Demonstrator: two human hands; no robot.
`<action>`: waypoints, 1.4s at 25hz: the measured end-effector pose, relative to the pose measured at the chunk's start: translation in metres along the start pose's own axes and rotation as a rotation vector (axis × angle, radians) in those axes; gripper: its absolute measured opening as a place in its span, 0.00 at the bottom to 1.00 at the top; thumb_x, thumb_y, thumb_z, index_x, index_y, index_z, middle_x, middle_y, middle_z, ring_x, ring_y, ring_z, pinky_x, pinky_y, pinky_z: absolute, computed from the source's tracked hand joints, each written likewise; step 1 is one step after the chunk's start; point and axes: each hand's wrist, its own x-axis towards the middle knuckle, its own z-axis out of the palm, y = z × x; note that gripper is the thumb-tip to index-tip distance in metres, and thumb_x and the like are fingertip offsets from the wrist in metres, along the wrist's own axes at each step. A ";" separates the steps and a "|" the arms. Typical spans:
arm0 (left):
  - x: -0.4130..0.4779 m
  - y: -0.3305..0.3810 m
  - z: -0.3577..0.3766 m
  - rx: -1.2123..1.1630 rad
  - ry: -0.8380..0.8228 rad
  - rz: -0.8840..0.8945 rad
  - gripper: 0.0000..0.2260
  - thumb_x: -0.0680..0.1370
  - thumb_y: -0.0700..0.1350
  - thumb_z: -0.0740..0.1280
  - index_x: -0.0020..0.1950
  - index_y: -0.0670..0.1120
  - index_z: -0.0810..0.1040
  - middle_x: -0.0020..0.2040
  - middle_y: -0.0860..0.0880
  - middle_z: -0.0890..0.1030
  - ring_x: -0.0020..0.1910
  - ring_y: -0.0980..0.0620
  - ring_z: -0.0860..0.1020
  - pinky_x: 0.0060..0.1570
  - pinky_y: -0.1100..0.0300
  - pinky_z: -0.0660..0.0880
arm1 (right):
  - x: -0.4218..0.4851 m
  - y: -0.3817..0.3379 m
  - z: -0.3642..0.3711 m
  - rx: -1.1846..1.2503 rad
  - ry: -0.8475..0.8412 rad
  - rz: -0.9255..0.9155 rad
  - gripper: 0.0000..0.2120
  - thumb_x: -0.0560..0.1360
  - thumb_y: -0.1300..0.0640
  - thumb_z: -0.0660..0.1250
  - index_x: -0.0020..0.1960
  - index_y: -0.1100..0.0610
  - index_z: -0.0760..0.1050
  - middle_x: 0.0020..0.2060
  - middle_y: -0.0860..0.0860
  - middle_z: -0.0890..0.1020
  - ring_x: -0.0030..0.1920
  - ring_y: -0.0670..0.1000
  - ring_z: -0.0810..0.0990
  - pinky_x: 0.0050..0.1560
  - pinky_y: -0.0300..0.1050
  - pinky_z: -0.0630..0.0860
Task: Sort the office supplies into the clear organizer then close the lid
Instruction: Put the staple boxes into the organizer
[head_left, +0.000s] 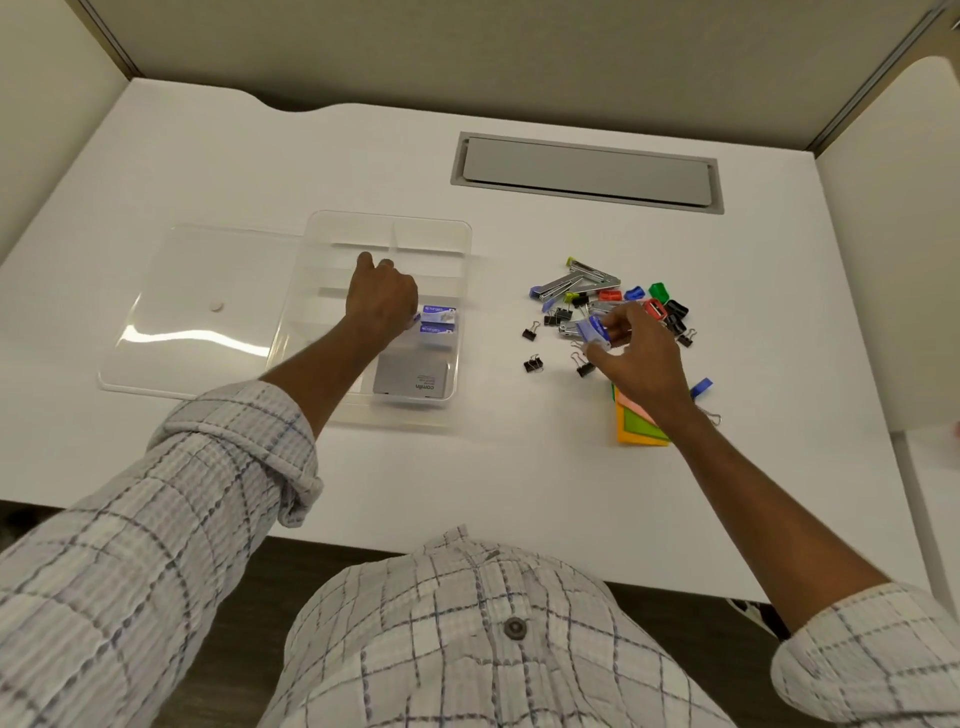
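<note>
Pinching a blue staple box (595, 330) in its fingers, right hand (641, 358) hovers; left hand (382, 299) curls inside organizer (462, 234), grip unclear.

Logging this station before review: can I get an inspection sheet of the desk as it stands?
Surface: white desk.
Job's things: open organizer holds two boxes and a grey pad; lid lies open on its left; pile of clips, staplers and sharpeners on its right; sticky notes nearer.
Clutter: nothing seen.
Hands: left hand inside organizer, grip hidden; right hand pinches a small box over the pile.
Cables: nothing seen; closed hatch in desk.
Surroundings: beige partitions.
</note>
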 end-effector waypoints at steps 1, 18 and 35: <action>0.000 -0.001 0.000 0.011 -0.005 0.020 0.10 0.77 0.54 0.67 0.50 0.52 0.85 0.44 0.50 0.84 0.55 0.50 0.77 0.60 0.50 0.65 | 0.001 -0.008 0.001 0.065 -0.017 0.010 0.16 0.71 0.54 0.75 0.55 0.55 0.76 0.48 0.49 0.81 0.48 0.50 0.81 0.47 0.46 0.80; 0.009 -0.018 0.010 -0.106 -0.007 0.124 0.10 0.78 0.48 0.69 0.58 0.51 0.83 0.51 0.47 0.84 0.60 0.49 0.75 0.62 0.50 0.63 | 0.036 -0.116 0.059 0.379 -0.288 0.061 0.11 0.72 0.54 0.76 0.54 0.53 0.84 0.48 0.52 0.86 0.43 0.51 0.86 0.37 0.34 0.75; 0.003 -0.071 0.025 -0.866 0.199 0.090 0.13 0.80 0.38 0.66 0.64 0.44 0.82 0.64 0.45 0.82 0.66 0.47 0.77 0.67 0.55 0.72 | 0.084 -0.158 0.168 0.080 -0.382 -0.051 0.07 0.72 0.69 0.70 0.48 0.60 0.80 0.42 0.54 0.85 0.37 0.44 0.80 0.45 0.41 0.77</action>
